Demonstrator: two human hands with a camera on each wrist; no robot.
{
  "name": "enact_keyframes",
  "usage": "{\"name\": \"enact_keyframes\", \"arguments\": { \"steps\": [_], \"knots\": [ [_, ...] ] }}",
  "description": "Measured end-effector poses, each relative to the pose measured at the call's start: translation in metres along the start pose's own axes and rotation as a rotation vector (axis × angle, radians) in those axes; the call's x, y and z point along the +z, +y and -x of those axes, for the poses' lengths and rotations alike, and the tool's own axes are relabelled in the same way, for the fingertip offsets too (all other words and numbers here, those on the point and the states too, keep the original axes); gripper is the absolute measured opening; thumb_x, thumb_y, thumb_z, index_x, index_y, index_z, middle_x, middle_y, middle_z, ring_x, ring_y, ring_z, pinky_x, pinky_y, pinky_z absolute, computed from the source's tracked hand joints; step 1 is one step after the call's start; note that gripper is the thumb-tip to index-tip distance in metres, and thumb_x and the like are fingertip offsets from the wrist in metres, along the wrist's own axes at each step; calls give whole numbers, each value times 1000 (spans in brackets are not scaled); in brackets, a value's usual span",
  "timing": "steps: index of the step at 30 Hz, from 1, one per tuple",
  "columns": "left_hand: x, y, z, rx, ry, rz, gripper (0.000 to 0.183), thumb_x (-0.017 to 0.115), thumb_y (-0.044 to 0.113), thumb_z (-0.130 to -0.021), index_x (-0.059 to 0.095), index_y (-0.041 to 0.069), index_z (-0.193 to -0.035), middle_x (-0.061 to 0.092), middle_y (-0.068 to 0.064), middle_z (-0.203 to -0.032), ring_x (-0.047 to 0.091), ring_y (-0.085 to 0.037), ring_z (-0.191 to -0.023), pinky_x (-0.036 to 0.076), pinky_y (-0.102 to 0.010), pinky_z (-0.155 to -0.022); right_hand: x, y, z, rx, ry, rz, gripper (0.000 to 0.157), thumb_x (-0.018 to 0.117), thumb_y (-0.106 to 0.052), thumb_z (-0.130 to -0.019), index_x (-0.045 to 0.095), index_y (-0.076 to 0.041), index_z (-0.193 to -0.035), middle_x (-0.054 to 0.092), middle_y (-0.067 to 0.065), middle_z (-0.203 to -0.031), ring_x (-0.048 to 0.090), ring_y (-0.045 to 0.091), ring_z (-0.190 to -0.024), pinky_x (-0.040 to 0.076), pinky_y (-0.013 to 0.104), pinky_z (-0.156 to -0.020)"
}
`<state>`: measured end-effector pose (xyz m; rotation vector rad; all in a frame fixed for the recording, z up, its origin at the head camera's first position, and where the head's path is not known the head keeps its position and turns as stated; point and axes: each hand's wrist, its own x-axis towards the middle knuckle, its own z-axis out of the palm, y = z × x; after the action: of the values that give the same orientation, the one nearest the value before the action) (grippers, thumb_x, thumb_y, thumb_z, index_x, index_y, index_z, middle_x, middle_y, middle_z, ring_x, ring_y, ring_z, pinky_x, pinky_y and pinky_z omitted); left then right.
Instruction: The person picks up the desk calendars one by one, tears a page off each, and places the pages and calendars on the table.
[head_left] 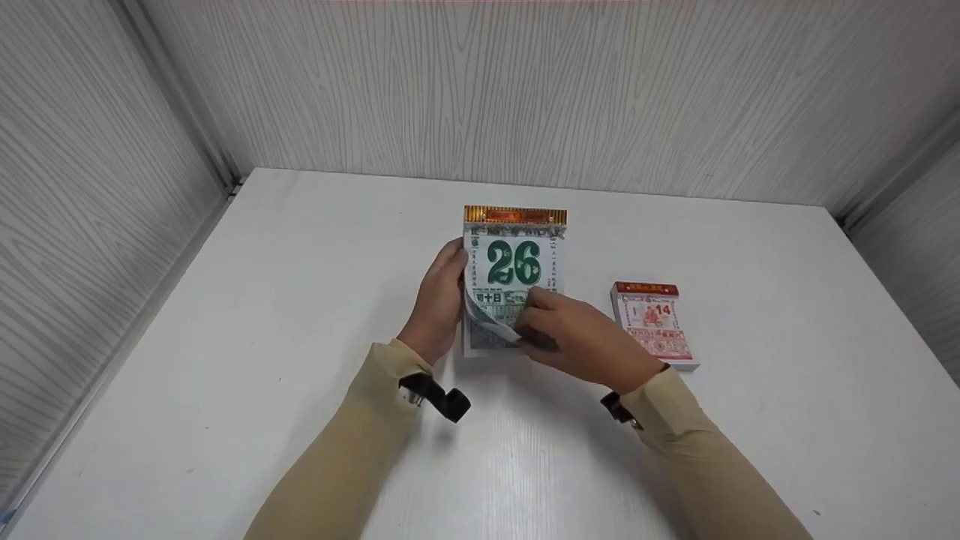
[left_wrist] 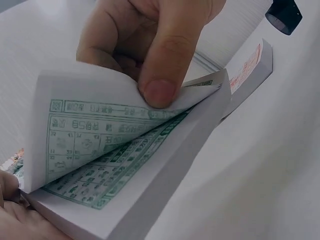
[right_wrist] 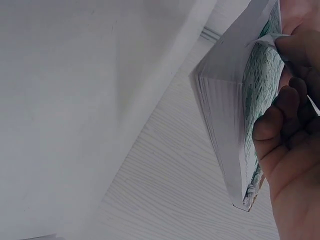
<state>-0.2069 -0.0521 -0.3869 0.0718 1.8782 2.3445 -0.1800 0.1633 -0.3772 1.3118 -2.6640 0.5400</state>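
Observation:
A tear-off calendar [head_left: 480,349] with a gold-and-red header strip is held at its left side by my left hand [head_left: 439,304]. Its top page [head_left: 514,259] carries a large green 26. My right hand [head_left: 581,337] pinches that page near the bottom, thumb on top, and the lower part curls up off the pad. The left wrist view shows green print on the lifted page [left_wrist: 85,120] and on the sheet [left_wrist: 105,185] below it. In the right wrist view the pad's thick white edge [right_wrist: 220,120] stands beside the right hand's curled fingers [right_wrist: 270,130].
A smaller calendar [head_left: 656,322] with a red header and a red 14 lies on the white table [head_left: 337,255], just right of my right hand. Wood-grain panels [head_left: 450,90] rise behind the table and at both sides. Each wrist wears a black camera mount [head_left: 450,405].

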Motion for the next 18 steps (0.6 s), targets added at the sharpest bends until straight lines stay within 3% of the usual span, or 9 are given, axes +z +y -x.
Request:
{"name": "enact_keyframes", "arguments": {
  "steps": [6,12,14,18],
  "knots": [
    [0,-3,-1,13,9,41,46,25,29,-114,37,16,-156,49,-2,-147,40,-14,-141,28,-34,-120,0,3,2,37,-7,-82,18,81,-18,-92,72,-10,-105,58,0,-102,57,11,-88,55,27,-75],
    [0,-3,1,-20,16,73,46,22,36,-113,34,18,-154,47,-2,-145,42,-16,-138,28,-34,-120,-1,10,1,143,-25,-383,13,79,-16,-93,70,-10,-101,56,-3,-102,56,14,-89,55,32,-74],
    [0,-3,1,-38,43,33,50,21,43,-113,33,20,-155,47,-3,-145,42,-17,-139,28,-36,-121,-1,12,1,162,-3,-462,12,79,-15,-93,70,-10,-100,57,-3,-102,57,15,-90,54,33,-75],
    [-1,-4,1,-76,85,-90,71,19,67,-106,22,26,-163,33,1,-162,27,-18,-153,17,-42,-126,-2,14,2,167,53,-538,14,78,-14,-94,70,-8,-104,59,0,-106,58,18,-92,53,32,-79]
  ]
}}
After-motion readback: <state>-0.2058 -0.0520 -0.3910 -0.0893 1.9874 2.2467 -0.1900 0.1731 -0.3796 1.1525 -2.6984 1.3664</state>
